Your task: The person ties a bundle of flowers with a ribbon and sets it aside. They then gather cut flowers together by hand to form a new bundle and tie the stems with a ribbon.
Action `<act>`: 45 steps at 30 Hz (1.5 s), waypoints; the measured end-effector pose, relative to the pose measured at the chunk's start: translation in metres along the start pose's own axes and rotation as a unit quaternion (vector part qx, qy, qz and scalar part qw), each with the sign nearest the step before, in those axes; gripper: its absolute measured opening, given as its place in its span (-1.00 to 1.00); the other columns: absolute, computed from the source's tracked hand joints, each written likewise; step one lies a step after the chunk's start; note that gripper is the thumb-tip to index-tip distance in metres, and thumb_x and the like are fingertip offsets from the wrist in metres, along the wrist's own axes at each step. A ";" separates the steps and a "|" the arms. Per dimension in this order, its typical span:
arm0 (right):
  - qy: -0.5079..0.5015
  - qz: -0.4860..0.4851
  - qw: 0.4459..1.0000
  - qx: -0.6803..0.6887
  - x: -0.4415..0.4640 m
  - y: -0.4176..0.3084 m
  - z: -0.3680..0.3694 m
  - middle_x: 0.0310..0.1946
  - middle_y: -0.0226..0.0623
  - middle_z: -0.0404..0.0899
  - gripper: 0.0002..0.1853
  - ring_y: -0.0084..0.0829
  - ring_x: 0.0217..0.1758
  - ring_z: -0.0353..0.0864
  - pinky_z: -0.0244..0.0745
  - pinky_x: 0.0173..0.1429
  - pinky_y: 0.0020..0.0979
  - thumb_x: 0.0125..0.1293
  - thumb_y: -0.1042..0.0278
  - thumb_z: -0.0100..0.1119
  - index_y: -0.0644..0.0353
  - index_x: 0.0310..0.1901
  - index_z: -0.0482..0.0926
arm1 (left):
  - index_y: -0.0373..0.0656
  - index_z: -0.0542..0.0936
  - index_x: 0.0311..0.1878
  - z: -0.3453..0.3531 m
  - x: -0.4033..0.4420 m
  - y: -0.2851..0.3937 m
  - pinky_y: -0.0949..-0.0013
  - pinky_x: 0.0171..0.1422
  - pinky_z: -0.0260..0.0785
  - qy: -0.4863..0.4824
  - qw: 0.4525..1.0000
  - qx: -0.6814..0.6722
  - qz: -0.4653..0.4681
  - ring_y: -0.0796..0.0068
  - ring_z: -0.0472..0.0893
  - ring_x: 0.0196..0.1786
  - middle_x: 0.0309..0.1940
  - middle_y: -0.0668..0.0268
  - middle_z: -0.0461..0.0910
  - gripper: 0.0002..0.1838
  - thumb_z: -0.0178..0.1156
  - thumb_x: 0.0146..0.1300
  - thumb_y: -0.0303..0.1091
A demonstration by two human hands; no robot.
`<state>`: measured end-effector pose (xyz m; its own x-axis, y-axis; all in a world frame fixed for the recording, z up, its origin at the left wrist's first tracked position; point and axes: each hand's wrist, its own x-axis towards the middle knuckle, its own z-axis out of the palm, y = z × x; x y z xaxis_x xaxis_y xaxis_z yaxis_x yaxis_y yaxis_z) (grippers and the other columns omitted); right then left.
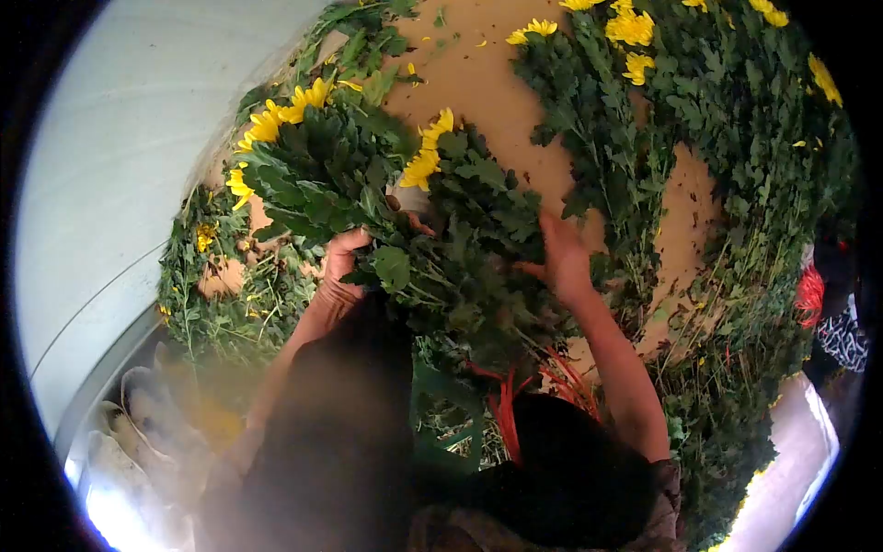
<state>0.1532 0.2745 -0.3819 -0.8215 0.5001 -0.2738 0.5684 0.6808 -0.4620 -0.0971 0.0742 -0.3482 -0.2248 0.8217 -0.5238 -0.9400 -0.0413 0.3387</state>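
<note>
Leafy stems with yellow blooms form a bunch (322, 166) at centre left, and my left hand (348, 253) is wrapped round its lower part, the fingers partly under the leaves. A second group of stems with yellow flowers (474, 198) lies against it on the right. My right hand (559, 258) rests at the right edge of that second group, thumb and fingers apart, with some fingertips hidden by leaves. Red ties (506, 419) hang below the stems, near my lap.
More yellow-flowered stems (736, 175) cover the brown surface (487, 83) at the upper right. Cut greenery (221, 313) lies at the left beside a pale wall (138, 120). Red strands (809, 296) and a patterned cloth (842, 336) are at the right edge.
</note>
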 end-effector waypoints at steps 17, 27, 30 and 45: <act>-0.015 0.237 0.877 0.417 -0.001 0.028 -0.078 0.32 -0.05 0.25 -0.21 -0.31 0.35 0.24 0.21 0.34 -0.34 0.21 0.30 0.30 0.35 0.38 0.10 | -0.16 0.55 -0.03 0.057 0.069 0.007 0.14 0.05 0.45 0.147 0.975 -0.039 -0.162 0.23 0.60 -0.10 -0.16 0.25 0.62 -0.65 0.28 0.15 -0.24; 0.181 0.249 0.880 0.363 0.002 0.026 -0.085 0.10 -0.13 0.46 -0.49 -0.45 0.09 0.43 0.33 0.19 -0.44 0.29 0.51 0.12 0.44 0.25 0.28 | -0.15 0.57 -0.07 0.062 0.091 -0.005 0.18 0.00 0.49 0.098 0.978 -0.042 -0.177 0.28 0.63 -0.17 -0.21 0.25 0.64 -0.69 0.26 0.19 -0.20; 0.130 0.153 0.941 0.274 -0.002 -0.012 -0.099 -0.08 -0.09 0.58 -0.59 -0.22 -0.03 0.58 0.44 0.05 -0.34 0.21 0.54 0.13 0.31 0.12 0.42 | -0.18 0.57 -0.06 0.066 0.091 -0.007 0.18 -0.01 0.51 0.110 0.979 -0.037 -0.168 0.30 0.64 -0.17 -0.21 0.25 0.65 -0.69 0.26 0.18 -0.23; -0.062 0.046 0.988 0.130 -0.006 -0.086 -0.063 -0.05 -0.13 0.46 -0.59 -0.02 -0.05 0.53 0.45 0.03 -0.23 0.15 0.49 0.19 0.22 0.08 0.45 | -0.29 0.58 -0.01 0.005 0.081 -0.029 0.36 0.13 0.42 -0.183 0.927 0.321 0.067 0.37 0.58 0.04 -0.04 0.22 0.61 -0.66 0.22 0.12 -0.46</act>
<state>0.1117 0.2470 -0.2872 -0.7754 0.4726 -0.4187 0.6232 0.4664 -0.6277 -0.0864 0.1450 -0.3969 -0.1157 0.9764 -0.1822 -0.5369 0.0928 0.8385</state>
